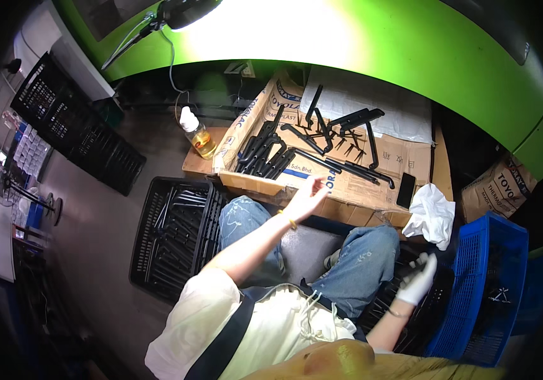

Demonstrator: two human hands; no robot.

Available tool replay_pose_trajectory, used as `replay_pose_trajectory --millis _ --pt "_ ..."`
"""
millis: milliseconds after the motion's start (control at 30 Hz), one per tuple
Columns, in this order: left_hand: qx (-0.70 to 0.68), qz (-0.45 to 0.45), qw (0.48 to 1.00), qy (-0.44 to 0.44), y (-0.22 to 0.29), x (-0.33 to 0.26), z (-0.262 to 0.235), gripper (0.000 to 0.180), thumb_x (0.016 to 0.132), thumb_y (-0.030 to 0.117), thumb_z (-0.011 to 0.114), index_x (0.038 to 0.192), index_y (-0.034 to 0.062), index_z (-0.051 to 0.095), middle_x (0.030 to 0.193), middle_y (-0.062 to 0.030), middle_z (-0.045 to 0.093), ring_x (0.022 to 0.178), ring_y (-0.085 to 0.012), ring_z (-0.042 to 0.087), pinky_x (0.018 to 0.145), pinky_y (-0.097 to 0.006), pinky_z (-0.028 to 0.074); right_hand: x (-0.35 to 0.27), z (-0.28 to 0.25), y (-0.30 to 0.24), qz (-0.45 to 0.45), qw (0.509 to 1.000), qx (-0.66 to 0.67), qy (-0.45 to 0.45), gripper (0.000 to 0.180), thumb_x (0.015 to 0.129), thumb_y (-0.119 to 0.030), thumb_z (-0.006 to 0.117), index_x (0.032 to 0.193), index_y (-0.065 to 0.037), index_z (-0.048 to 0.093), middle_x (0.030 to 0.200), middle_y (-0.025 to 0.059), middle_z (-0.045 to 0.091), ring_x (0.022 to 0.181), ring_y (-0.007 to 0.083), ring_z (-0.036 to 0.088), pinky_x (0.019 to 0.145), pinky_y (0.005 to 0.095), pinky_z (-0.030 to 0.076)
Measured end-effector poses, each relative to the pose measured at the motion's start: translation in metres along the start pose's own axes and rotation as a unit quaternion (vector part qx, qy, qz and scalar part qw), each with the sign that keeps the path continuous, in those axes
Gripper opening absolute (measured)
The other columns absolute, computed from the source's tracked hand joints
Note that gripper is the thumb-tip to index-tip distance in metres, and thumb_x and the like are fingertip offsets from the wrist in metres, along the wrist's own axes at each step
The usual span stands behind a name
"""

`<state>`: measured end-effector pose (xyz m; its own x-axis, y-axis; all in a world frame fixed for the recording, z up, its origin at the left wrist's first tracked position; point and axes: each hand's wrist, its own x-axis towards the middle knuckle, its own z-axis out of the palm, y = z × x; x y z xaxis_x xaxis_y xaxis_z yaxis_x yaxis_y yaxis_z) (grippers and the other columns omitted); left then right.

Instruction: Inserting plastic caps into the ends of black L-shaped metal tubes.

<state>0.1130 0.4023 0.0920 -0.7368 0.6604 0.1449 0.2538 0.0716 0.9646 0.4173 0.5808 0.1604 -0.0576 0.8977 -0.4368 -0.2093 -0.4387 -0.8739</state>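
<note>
My bare left hand (307,199) hovers over the front wall of a cut-open cardboard box (252,183), fingers loosely stretched out, with nothing visible in them. Beyond it in the box lie black plastic handle-like parts (361,172), some bunched at the left, others spread on the cardboard, and a tangle of thin black branched pieces (352,140). My right hand (418,278), in a white glove, is low at my right side, fingers apart, above a black crate (437,297). The glove partly hides what lies in that crate.
A black crate (137,253) full of long black parts stands left of my legs. A bottle of yellow liquid (204,143), a dark phone-like slab (405,190) and a white cloth (433,215) are around the box. Blue crates (467,278) stand at right; green machinery (372,44) overhangs the back.
</note>
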Motion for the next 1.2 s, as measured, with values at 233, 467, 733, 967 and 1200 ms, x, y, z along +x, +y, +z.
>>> replay_pose_trajectory --millis 233,467,733,967,1200 --pt "0.487 -0.283 0.826 -0.005 -0.146 0.129 -0.104 0.051 0.086 0.035 0.065 0.127 0.0069 0.055 0.132 -0.0194 0.053 0.127 -0.0363 0.049 0.105 -0.047 0.042 0.071 -0.258 0.177 0.180 0.946 -0.140 0.230 0.033 0.089 -0.045 0.063 0.075 -0.018 0.051 0.048 -0.0061 0.032 0.034 0.0086 0.031 0.032 0.0258 0.021" --pt "0.493 -0.455 0.741 -0.017 -0.221 0.123 -0.150 0.098 0.074 0.039 0.080 0.151 0.0148 0.024 0.147 -0.0130 0.039 0.136 -0.0301 0.041 0.108 -0.048 0.039 0.066 -0.315 0.228 0.238 0.909 -0.157 0.304 0.038 0.093 -0.047 0.060 0.084 -0.010 0.061 0.065 0.0016 0.051 0.049 0.0118 0.043 0.043 0.0280 0.034" --pt "0.424 -0.405 0.795 -0.157 -0.195 0.137 -0.137 0.107 0.061 0.039 0.086 0.142 -0.0041 0.031 0.131 -0.0223 0.058 0.120 -0.0292 0.061 0.100 -0.036 0.050 0.119 -0.168 0.063 -0.071 0.954 -0.209 0.202 0.027 0.096 -0.037 0.055 0.087 -0.012 0.056 0.062 -0.0043 0.041 0.039 0.0073 0.031 0.034 0.0243 0.021" --pt "0.455 -0.368 0.798 -0.141 -0.181 0.123 -0.177 0.084 0.067 0.035 0.082 0.135 0.0010 0.047 0.126 -0.0215 0.061 0.118 -0.0297 0.061 0.099 -0.041 0.049 0.147 0.114 -0.017 -0.251 0.873 -0.371 -0.193 0.031 0.097 -0.019 0.056 0.117 0.004 0.060 0.109 0.0110 0.065 0.101 0.0157 0.059 0.087 0.0276 0.047" --pt "0.456 0.037 0.889 0.024 -0.097 0.068 -0.143 0.062 0.084 0.046 0.065 0.131 0.0096 0.050 0.119 -0.0135 0.056 0.113 -0.0321 0.051 0.096 -0.049 0.039 0.208 0.304 0.094 -0.369 0.667 -0.586 -0.275 0.028 0.096 -0.019 0.052 0.116 -0.002 0.062 0.111 0.0205 0.065 0.106 0.0379 0.061 0.093 0.0444 0.048"
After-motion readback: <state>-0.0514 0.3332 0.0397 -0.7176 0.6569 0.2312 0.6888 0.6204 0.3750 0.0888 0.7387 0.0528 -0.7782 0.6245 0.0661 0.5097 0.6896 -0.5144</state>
